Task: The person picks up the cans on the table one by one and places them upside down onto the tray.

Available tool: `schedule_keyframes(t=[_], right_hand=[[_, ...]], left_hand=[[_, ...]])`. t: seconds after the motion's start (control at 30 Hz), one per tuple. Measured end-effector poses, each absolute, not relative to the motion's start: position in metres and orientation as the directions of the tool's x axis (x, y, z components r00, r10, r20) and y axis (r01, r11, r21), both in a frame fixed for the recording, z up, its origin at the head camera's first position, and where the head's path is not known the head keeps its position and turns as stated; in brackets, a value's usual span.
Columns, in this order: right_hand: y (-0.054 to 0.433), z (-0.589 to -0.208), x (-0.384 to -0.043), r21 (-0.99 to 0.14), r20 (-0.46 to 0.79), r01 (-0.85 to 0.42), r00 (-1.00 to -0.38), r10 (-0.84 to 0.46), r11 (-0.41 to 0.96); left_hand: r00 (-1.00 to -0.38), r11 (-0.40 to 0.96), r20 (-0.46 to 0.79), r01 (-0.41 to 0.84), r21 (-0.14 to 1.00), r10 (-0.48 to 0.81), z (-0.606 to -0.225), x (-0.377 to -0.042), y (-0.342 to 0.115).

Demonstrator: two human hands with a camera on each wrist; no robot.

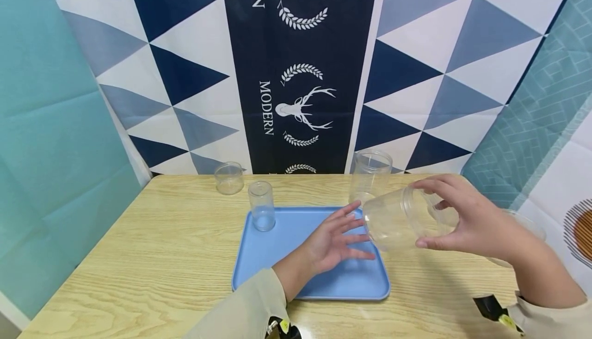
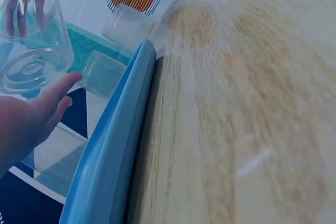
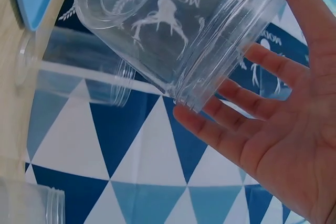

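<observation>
A person's right hand [image 1: 476,215] holds a wide, clear, see-through jar [image 1: 388,221] by its ridged mouth, the thumb and fingers curled round the rim. The jar is in the air over the right side of a light-blue rectangular tray [image 1: 263,257] and the table beside it, tipped on its side with its base toward the person's left hand [image 1: 330,241]. That left hand is over the tray with its fingers spread apart, the fingertips right by the jar's base; whether they touch it cannot be told. The tray lies on a pale wood-grain table [image 1: 139,251]. A small, narrow clear jar [image 1: 262,208] stands upright on the tray's back left corner, and a short, round clear container [image 1: 228,178] sits behind it, farther left, near the table's back edge. A tall clear jar [image 1: 371,172] stands upright just past the tray's back right corner, partly behind the held one. Another clear container [image 1: 527,223] is partly hidden behind the right wrist. Behind the table hangs a cloth with navy, grey-blue and white triangles [image 1: 180,72]; both arms wear beige sleeves [image 1: 250,303].
</observation>
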State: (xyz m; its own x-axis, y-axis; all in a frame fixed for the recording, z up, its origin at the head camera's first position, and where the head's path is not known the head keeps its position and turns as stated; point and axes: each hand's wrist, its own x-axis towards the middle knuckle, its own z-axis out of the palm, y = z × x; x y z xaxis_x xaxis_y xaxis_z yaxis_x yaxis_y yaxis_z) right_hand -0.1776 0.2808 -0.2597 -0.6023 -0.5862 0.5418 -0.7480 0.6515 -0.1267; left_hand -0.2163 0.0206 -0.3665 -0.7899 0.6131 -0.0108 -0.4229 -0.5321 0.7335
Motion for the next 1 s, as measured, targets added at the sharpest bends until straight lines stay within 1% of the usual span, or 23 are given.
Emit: schedule_keyframes(t=[0.07,0.17,0.43,0.53,0.7,0.9,1.0], right_hand=[[0.276,-0.258,-0.176,-0.096,0.56,-0.763,-0.572,-0.599,0.639],[0.27,-0.257,-0.173,-0.073,0.569,-0.779,-0.545,-0.616,0.623],[0.256,-0.258,-0.17,-0.082,0.59,-0.836,-0.479,-0.65,0.542],[0.252,-0.26,-0.169,-0.084,0.594,-0.842,-0.472,-0.652,0.533],[0.248,-0.262,-0.166,-0.091,0.587,-0.84,-0.479,-0.653,0.534],[0.245,-0.264,-0.164,-0.081,0.584,-0.835,-0.483,-0.653,0.545],[0.243,-0.265,-0.163,-0.055,0.583,-0.828,-0.481,-0.655,0.558]], left_hand=[[-0.78,-0.538,-0.002,-0.434,0.723,0.626,-0.366,-0.216,0.02],[-0.758,-0.545,0.021,-0.45,0.707,0.652,-0.366,-0.216,0.019],[-0.703,-0.564,0.103,-0.464,0.683,0.703,-0.367,-0.216,0.014],[-0.691,-0.574,0.136,-0.455,0.681,0.71,-0.367,-0.215,0.013],[-0.68,-0.576,0.156,-0.45,0.682,0.716,-0.367,-0.215,0.01],[-0.699,-0.574,0.15,-0.422,0.702,0.699,-0.366,-0.215,0.006],[-0.709,-0.574,0.152,-0.405,0.711,0.689,-0.366,-0.215,0.004]])
